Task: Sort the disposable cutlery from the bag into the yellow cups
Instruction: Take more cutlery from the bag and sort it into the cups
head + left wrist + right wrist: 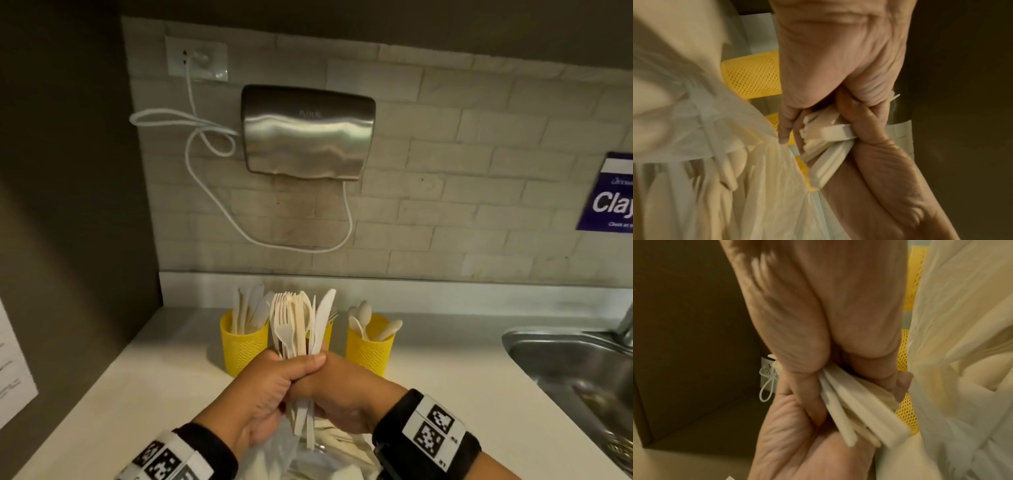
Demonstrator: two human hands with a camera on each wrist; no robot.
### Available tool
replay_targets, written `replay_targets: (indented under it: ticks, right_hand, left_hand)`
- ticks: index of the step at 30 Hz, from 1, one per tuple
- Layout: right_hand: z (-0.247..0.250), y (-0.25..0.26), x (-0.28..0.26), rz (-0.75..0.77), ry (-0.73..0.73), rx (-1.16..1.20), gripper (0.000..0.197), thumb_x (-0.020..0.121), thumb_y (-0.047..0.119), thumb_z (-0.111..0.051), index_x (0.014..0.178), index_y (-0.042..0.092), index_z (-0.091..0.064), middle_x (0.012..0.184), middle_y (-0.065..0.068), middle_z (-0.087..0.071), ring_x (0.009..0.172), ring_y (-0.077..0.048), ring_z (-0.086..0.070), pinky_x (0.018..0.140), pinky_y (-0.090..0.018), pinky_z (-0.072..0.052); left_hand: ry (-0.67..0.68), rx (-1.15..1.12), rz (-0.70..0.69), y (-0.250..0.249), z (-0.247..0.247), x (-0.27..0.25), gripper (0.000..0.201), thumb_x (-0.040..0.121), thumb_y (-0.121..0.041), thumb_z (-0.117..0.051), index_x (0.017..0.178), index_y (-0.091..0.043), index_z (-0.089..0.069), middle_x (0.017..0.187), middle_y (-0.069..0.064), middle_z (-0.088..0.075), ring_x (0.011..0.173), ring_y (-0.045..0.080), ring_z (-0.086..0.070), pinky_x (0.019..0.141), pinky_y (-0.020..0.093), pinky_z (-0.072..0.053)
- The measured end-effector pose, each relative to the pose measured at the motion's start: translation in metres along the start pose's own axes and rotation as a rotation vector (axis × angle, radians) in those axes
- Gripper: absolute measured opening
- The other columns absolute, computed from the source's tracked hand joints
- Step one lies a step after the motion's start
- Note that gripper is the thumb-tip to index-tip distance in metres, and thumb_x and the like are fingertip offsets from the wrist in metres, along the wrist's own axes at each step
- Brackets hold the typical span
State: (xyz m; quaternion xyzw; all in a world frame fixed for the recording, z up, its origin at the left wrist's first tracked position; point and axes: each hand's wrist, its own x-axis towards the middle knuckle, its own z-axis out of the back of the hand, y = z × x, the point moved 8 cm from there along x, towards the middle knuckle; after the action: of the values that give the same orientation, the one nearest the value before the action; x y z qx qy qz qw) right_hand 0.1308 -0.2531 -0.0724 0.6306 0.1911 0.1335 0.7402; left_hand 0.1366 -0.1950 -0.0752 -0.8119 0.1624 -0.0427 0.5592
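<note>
Both hands hold one upright bundle of white disposable cutlery (297, 323), mostly forks with one knife at its right side. My left hand (274, 383) wraps the handles from the left and my right hand (344, 380) grips them from the right. The handle ends (828, 134) stick out below the fists (855, 405). Behind the bundle stand three yellow mesh cups: the left cup (243, 346) holds knives, the middle cup (328, 334) is mostly hidden, the right cup (368, 349) holds spoons. The thin plastic bag (274, 452) with more cutlery lies just below the hands, its plastic touching the left fingers (783, 138).
A white counter (154, 394) ends at a dark wall on the left with a paper sheet (13, 359). A steel sink (565, 359) lies at the right. On the tiled wall hang a metal hand dryer (308, 133), its white cord (212, 192) and a blue sign (609, 198).
</note>
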Motion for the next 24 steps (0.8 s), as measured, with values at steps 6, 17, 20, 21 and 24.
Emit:
replay_targets:
  ticks: [6, 17, 20, 21, 24]
  right_hand:
    - [0.009, -0.018, 0.004, -0.066, -0.072, -0.192, 0.049, 0.071, 0.032, -0.077, 0.116, 0.024, -0.061, 0.096, -0.006, -0.069, 0.085, -0.022, -0.065, 0.081, -0.043, -0.053]
    - [0.047, 0.008, 0.002, 0.028, -0.231, 0.123, 0.022, 0.09, 0.011, -0.067, 0.102, -0.007, -0.067, 0.084, -0.019, -0.066, 0.067, -0.026, -0.059, 0.061, -0.03, -0.051]
    - [0.051, 0.0, 0.001, -0.036, -0.22, 0.279, 0.033, 0.089, 0.005, -0.066, 0.113, -0.017, -0.059, 0.087, -0.021, -0.063, 0.064, -0.021, -0.058, 0.061, -0.028, -0.054]
    - [0.051, -0.002, 0.0, -0.045, -0.21, 0.332, 0.037, 0.089, 0.004, -0.066, 0.116, -0.019, -0.056, 0.09, -0.022, -0.062, 0.066, -0.022, -0.057, 0.062, -0.029, -0.054]
    - [0.051, 0.0, -0.001, -0.044, -0.184, 0.409, 0.03, 0.09, 0.003, -0.063, 0.114, -0.015, -0.06, 0.092, -0.022, -0.065, 0.074, -0.027, -0.057, 0.064, -0.029, -0.055]
  left_hand:
    - [-0.216, -0.007, -0.081, 0.004, 0.016, 0.007, 0.008, 0.085, -0.002, -0.068, 0.088, 0.001, -0.076, 0.094, 0.023, -0.075, 0.086, 0.031, -0.072, 0.079, 0.043, -0.058]
    - [0.026, 0.091, -0.113, 0.001, 0.009, 0.003, 0.038, 0.082, 0.011, -0.066, 0.116, -0.005, -0.069, 0.103, 0.02, -0.073, 0.086, 0.028, -0.068, 0.082, 0.038, -0.055]
    - [0.037, 0.053, -0.079, 0.004, 0.013, 0.004, 0.043, 0.074, 0.0, -0.073, 0.116, -0.005, -0.069, 0.107, 0.023, -0.072, 0.095, 0.032, -0.071, 0.081, 0.035, -0.058]
    - [0.035, 0.038, -0.071, 0.005, 0.014, 0.004, 0.042, 0.074, -0.001, -0.072, 0.116, -0.004, -0.069, 0.107, 0.024, -0.072, 0.094, 0.032, -0.071, 0.079, 0.033, -0.059]
    - [0.026, 0.006, -0.066, 0.006, 0.016, 0.004, 0.034, 0.083, 0.001, -0.068, 0.116, -0.004, -0.069, 0.106, 0.025, -0.072, 0.09, 0.032, -0.072, 0.075, 0.034, -0.06]
